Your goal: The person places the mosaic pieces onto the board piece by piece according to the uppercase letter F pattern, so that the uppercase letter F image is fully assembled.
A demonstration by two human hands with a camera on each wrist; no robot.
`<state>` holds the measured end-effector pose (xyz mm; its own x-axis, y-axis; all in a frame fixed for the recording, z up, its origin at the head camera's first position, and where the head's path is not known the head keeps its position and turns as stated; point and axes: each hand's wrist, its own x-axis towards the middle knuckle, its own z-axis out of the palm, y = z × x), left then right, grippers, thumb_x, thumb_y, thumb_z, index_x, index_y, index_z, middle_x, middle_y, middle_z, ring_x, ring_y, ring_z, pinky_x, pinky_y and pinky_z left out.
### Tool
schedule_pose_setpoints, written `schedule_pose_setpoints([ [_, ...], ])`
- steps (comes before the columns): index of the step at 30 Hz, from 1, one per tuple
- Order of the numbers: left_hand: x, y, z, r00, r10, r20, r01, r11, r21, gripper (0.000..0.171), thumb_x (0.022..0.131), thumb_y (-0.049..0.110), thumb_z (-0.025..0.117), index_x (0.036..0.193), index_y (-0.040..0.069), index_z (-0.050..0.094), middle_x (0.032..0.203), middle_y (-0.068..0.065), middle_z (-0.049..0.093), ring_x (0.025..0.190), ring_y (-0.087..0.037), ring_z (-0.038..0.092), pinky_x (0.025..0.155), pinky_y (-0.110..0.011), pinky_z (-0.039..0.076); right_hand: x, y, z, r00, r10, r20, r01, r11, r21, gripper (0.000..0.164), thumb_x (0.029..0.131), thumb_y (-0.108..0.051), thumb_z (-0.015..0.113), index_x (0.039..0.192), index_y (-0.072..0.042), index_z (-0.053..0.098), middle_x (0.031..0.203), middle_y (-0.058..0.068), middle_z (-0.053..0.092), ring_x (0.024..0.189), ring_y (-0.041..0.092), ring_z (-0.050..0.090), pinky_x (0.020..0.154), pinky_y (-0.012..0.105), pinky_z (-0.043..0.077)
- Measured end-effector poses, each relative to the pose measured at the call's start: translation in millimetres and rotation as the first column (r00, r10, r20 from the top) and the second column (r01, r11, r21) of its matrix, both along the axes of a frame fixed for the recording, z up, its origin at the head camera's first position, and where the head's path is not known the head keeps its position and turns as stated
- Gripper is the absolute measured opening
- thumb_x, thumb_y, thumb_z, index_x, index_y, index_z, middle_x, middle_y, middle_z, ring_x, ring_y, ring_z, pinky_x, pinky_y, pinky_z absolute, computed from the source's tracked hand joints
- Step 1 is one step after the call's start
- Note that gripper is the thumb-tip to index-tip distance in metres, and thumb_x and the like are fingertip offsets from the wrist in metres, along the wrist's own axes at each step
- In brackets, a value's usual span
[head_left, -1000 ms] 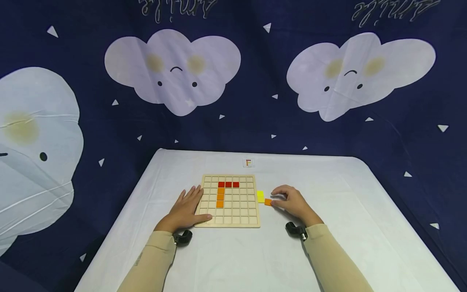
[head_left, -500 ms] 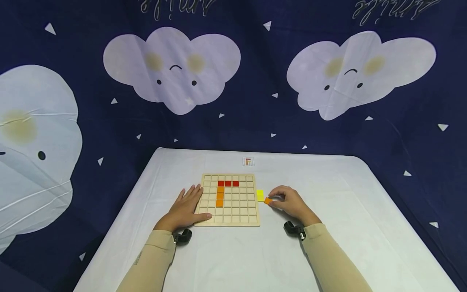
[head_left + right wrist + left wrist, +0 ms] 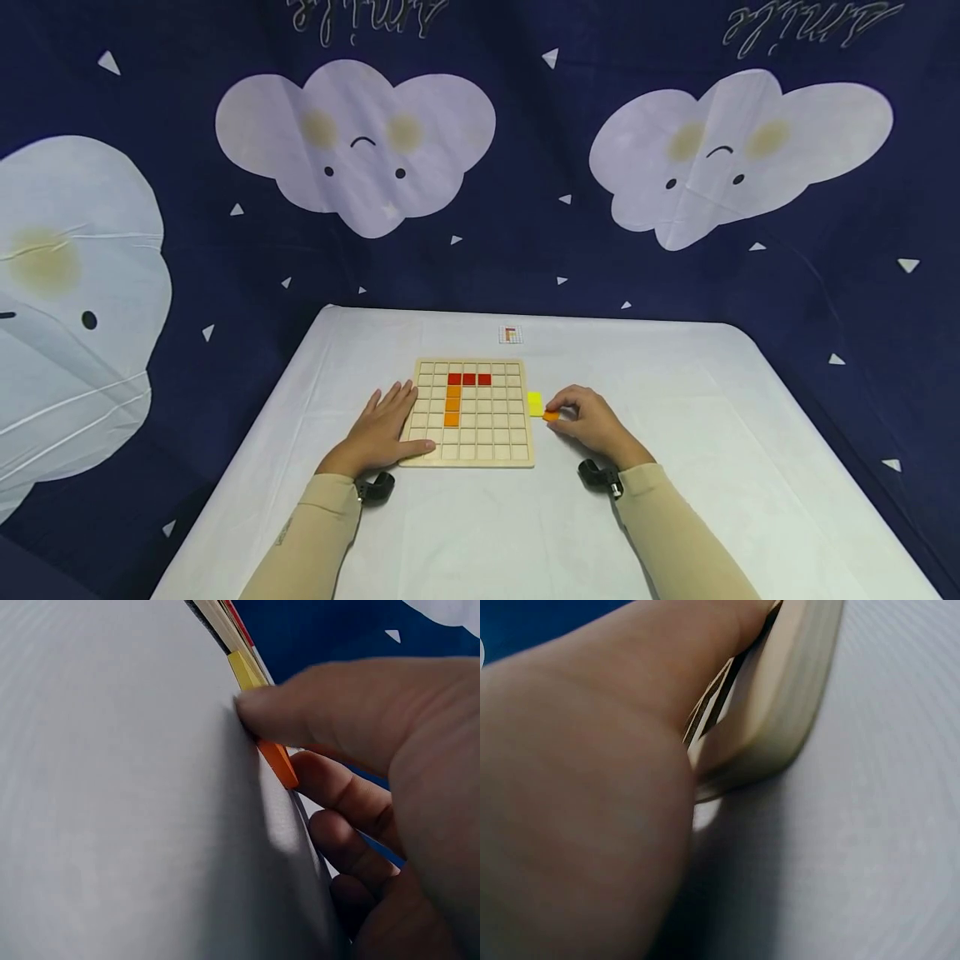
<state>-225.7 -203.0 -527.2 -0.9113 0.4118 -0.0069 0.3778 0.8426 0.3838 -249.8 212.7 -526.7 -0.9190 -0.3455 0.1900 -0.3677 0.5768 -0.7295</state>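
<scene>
A wooden grid board lies on the white table. Three red tiles run along one of its upper rows, and a column of orange tiles drops from the leftmost red one. My left hand rests with spread fingers on the board's left side, thumb over the near left corner. Right of the board, my right hand pinches a loose orange tile between thumb and fingers, low over the table. Yellow tiles lie between that tile and the board's right edge.
A small printed card with a coloured grid pattern lies behind the board. Beyond the table hangs a dark blue cloth with white clouds and triangles.
My right hand has shifted slightly left, and its thumb and fingers have closed in on the loose orange tile, which has turned a little. The left hand stays where it was.
</scene>
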Motion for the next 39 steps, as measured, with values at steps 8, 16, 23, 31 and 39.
schedule_pose_setpoints([
  [8, 1.4, 0.2, 1.6, 1.000, -0.004, -0.006, 0.004, 1.000, 0.014, 0.117, 0.089, 0.075, 0.066, 0.165, -0.002, 0.024, 0.172, -0.019, 0.015, 0.159, -0.034, 0.009, 0.126, -0.055, 0.000, 1.7, 0.3, 0.4, 0.999, -0.010, -0.034, 0.009, 1.000, -0.007, 0.019, 0.088, -0.001, 0.084, 0.098, -0.017, 0.080, 0.106, -0.006, 0.071, 0.109, 0.025, 0.065, 0.101, 0.052, 0.050],
  [16, 1.5, 0.8, 1.6, 1.000, -0.004, -0.005, 0.004, 1.000, 0.015, 0.117, 0.089, 0.075, 0.065, 0.165, -0.002, 0.024, 0.172, -0.019, 0.015, 0.159, -0.034, 0.009, 0.126, -0.055, -0.001, 2.4, 0.1, 0.7, 0.999, -0.019, -0.046, 0.019, 1.000, -0.003, 0.017, 0.088, -0.002, 0.084, 0.097, -0.015, 0.080, 0.105, -0.005, 0.072, 0.108, 0.024, 0.066, 0.099, 0.050, 0.052],
  [23, 1.2, 0.5, 0.8, 1.000, -0.009, -0.012, 0.009, 1.000, 0.016, 0.116, 0.089, 0.075, 0.065, 0.165, -0.003, 0.024, 0.172, -0.019, 0.016, 0.159, -0.034, 0.009, 0.126, -0.055, -0.001, 2.1, 0.1, 0.3, 0.999, -0.032, -0.041, 0.032, 0.999, -0.013, 0.017, 0.088, -0.002, 0.085, 0.098, -0.015, 0.080, 0.105, -0.004, 0.073, 0.106, 0.023, 0.067, 0.097, 0.049, 0.053],
  [31, 2.6, 0.9, 2.9, 1.000, -0.009, -0.008, 0.009, 1.000, 0.025, 0.116, 0.089, 0.075, 0.065, 0.165, -0.003, 0.024, 0.172, -0.019, 0.016, 0.159, -0.035, 0.010, 0.125, -0.056, 0.000, 1.5, 0.4, -1.0, 0.998, -0.035, -0.052, 0.034, 0.999, -0.016, 0.016, 0.089, -0.003, 0.085, 0.098, -0.015, 0.081, 0.104, -0.005, 0.073, 0.103, 0.021, 0.067, 0.095, 0.048, 0.054],
  [39, 2.4, 1.4, 1.9, 1.000, -0.005, -0.004, 0.005, 1.000, 0.020, 0.116, 0.089, 0.075, 0.065, 0.165, -0.003, 0.024, 0.172, -0.019, 0.016, 0.159, -0.034, 0.009, 0.126, -0.055, -0.001, 2.5, -0.8, -0.1, 0.998, -0.050, -0.036, 0.050, 0.999, -0.016, 0.016, 0.088, -0.004, 0.086, 0.098, -0.014, 0.080, 0.104, -0.004, 0.073, 0.103, 0.022, 0.066, 0.093, 0.047, 0.054],
])
